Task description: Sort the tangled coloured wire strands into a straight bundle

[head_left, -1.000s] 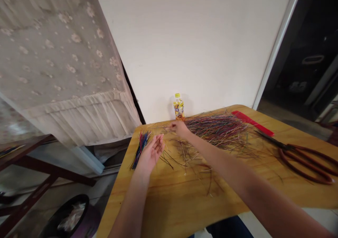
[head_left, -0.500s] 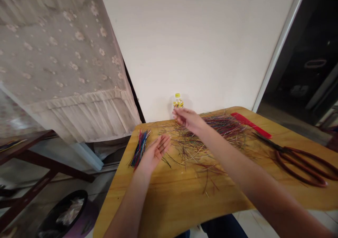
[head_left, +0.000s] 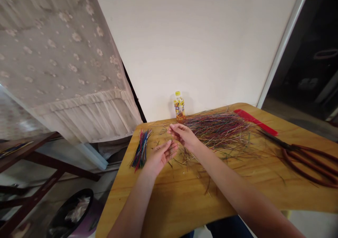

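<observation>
Over the middle of the table, my right hand (head_left: pixel 183 135) has its thumb and fingertips pinched together. Anything between them is too thin to make out. Just below and left of it, my left hand (head_left: pixel 161 156) is open, palm turned inward, with fingers loosely curved and the thumb apart. A large loose pile of thin coloured wires (head_left: pixel 219 125) lies behind and right of my right hand. Left of my left hand is a neater bundle of short coloured wires (head_left: pixel 142 149), mostly blue, red and white. Stray wire pieces are scattered beneath both hands.
A bottle with a yellow cap (head_left: pixel 179 107) stands against the white wall. Large scissors with brown handles (head_left: pixel 298 153) and a flat red strip (head_left: pixel 256 121) lie on the right of the wooden table (head_left: pixel 169 209). A bin (head_left: pixel 76 213) stands on the floor at left.
My right hand has moved down and nearer to my left hand, uncovering more of the bottle. My left hand has shifted slightly right, its fingers curving more. The view has moved a little.
</observation>
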A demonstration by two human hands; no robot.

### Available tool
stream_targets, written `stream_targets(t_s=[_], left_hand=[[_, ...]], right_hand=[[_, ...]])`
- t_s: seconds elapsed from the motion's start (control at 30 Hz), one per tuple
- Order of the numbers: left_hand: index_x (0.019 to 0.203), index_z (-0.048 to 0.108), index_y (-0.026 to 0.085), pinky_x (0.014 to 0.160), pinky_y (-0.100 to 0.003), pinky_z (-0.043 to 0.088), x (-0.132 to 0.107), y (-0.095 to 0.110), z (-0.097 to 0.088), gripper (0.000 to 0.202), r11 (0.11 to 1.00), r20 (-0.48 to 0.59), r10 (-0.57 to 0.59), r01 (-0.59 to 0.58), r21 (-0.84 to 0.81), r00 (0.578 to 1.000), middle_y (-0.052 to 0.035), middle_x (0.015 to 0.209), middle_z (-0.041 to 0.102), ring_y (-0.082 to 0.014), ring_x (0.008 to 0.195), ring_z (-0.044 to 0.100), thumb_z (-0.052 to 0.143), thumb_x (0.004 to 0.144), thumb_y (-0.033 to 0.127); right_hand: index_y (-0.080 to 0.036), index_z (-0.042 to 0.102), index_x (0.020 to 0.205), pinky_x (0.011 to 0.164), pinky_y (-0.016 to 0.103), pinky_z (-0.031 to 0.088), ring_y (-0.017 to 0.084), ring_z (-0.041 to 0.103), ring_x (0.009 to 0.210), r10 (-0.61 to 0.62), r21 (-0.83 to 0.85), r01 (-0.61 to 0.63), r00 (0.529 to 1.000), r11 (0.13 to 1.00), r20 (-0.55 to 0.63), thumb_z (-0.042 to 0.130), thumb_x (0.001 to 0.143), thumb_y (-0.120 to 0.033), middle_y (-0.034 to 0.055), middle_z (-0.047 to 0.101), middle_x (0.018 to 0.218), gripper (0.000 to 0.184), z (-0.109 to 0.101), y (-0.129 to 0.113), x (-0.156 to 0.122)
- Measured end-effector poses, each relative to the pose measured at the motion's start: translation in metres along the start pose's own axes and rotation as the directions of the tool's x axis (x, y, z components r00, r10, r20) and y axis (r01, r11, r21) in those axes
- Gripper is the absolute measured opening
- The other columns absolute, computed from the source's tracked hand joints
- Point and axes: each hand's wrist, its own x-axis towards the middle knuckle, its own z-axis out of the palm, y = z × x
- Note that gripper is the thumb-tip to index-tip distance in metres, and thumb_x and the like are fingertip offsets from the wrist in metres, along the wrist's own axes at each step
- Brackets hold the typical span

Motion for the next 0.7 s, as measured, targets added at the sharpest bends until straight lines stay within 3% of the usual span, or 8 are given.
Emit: stream_targets(t_s=[0.17,0.27,0.37,0.47,0.7], left_hand=[[0.079,0.069,0.01,0.059,-0.019,0.056,0.0,0.0,0.001,0.006,1.0,-0.041,-0.004,0.004,0.012,0.999,-0.0052,0.068,0.071,-0.0105,0.058,0.066,0.063,0.081,0.013],[0.078,0.069,0.01,0.056,-0.017,0.055,0.0,0.002,0.002,0.005,0.999,-0.038,0.027,-0.025,0.033,0.999,-0.0042,0.065,0.07,-0.0093,0.055,0.065,0.067,0.078,0.014],[0.074,0.07,0.01,0.053,-0.016,0.053,0.0,0.004,0.003,0.006,0.996,-0.052,0.065,-0.062,0.057,0.997,-0.0031,0.062,0.069,-0.0082,0.052,0.063,0.07,0.075,0.016],[0.071,0.07,0.01,0.053,-0.015,0.052,-0.001,0.006,0.002,0.009,0.994,-0.035,0.036,-0.032,0.105,0.999,-0.0036,0.061,0.069,-0.0082,0.052,0.062,0.074,0.071,0.018],[0.067,0.071,0.01,0.053,-0.016,0.051,-0.008,0.018,-0.011,0.013,0.923,0.039,-0.084,0.063,0.38,0.996,-0.0058,0.064,0.07,-0.01,0.054,0.063,0.078,0.065,0.02]], right_hand=[[-0.017,0.067,0.066,0.054,0.016,0.037,0.006,0.052,0.062,-0.008,-0.085,0.007,1.0,0.996,-0.012,0.083,0.052,-0.037,-0.0042,0.062,0.068,0.029,0.002,0.005,-0.002],[-0.018,0.069,0.077,0.056,0.018,0.038,0.007,0.051,0.064,-0.027,-0.152,0.025,1.0,0.988,-0.007,0.08,0.056,-0.039,-0.0034,0.062,0.074,0.032,0.0,0.008,-0.003],[-0.019,0.069,0.089,0.059,0.02,0.039,0.008,0.05,0.062,-0.005,-0.26,0.04,0.991,0.965,0.133,0.075,0.064,-0.042,-0.0033,0.061,0.074,0.035,-0.003,0.009,-0.004],[-0.016,0.068,0.08,0.054,0.02,0.038,0.007,0.047,0.053,0.064,-0.347,0.04,0.957,0.937,0.283,0.07,0.069,-0.047,-0.0048,0.054,0.059,0.033,-0.007,0.009,-0.005],[-0.014,0.06,0.069,0.054,0.02,0.039,0.007,0.05,0.052,0.049,-0.444,0.113,0.94,0.889,0.338,0.061,0.074,-0.056,-0.0026,0.056,0.059,0.042,-0.007,0.006,-0.005]])
